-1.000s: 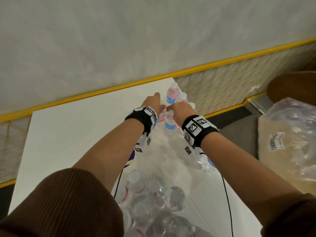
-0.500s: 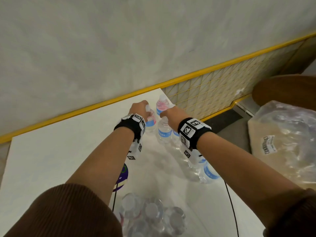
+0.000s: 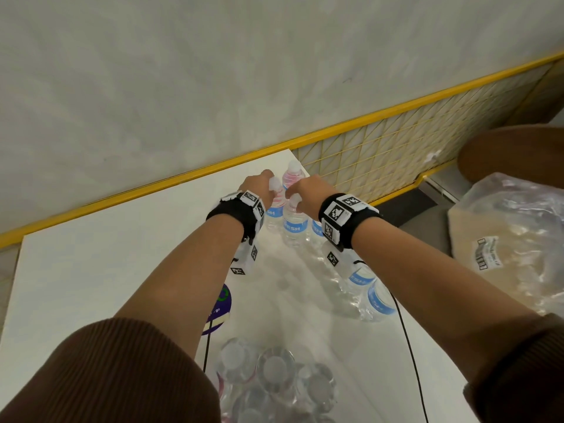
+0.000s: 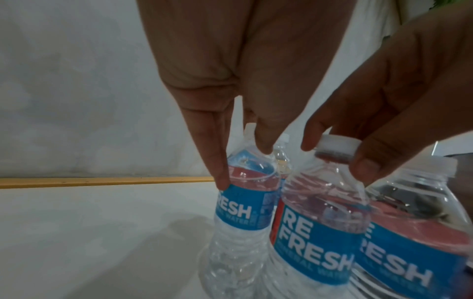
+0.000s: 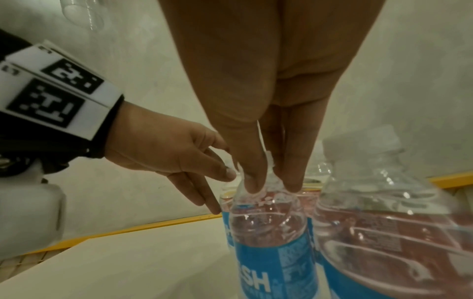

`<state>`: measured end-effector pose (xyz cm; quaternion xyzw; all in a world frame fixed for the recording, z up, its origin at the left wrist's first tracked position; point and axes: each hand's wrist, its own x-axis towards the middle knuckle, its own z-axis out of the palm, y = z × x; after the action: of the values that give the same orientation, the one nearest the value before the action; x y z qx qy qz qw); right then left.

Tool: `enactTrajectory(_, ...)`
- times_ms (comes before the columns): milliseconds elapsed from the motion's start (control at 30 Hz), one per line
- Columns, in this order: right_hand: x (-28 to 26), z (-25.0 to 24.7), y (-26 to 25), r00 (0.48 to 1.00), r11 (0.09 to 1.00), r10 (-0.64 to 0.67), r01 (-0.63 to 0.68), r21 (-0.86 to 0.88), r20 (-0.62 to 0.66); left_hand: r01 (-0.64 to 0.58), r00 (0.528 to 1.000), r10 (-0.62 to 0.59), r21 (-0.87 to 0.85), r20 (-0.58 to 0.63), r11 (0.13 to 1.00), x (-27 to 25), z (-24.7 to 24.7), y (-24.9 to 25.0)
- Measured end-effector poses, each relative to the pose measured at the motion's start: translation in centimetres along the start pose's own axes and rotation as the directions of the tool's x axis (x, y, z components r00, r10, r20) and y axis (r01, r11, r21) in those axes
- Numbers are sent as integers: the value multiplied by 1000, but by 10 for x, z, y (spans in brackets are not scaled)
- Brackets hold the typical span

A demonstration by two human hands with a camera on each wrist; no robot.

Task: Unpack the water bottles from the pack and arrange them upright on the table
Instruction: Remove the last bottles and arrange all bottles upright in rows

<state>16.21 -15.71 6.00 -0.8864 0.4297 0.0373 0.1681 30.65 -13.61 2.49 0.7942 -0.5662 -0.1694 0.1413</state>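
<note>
Two clear water bottles with blue labels stand at the far right corner of the white table (image 3: 122,254). My left hand (image 3: 270,186) pinches the neck of the left bottle (image 3: 273,209), its fingers (image 4: 221,174) pointing down along the shoulder. My right hand (image 3: 294,196) pinches the cap and neck of the bottle beside it (image 3: 294,224), as the right wrist view shows (image 5: 267,226). Other bottles stand upright close by, one behind (image 3: 292,178) and one to the right (image 4: 422,232). The opened pack (image 3: 268,380) with several bottles sits near me.
Torn shrink wrap with two lying bottles (image 3: 366,288) is spread along the table's right side. A black cable (image 3: 409,346) runs beside it. A yellow mesh fence (image 3: 381,160) and a wall stand behind the table. A crumpled plastic bag (image 3: 512,239) lies right of the table.
Both hands have stayed at the far corner, each on a bottle top. The two bottles now stand close side by side.
</note>
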Motion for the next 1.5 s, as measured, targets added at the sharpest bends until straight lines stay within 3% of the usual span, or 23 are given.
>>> enactTrajectory(233, 2, 3, -1, 1000, 1000, 12, -12, -27, 12, -58, 998, 58, -1, -12, 998, 6, -4, -3)
enactTrajectory(1500, -6, -7, -12, 998, 997, 61, -62, 49, 19, -9, 999, 4, -159, -35, 987, 19, -10, -1)
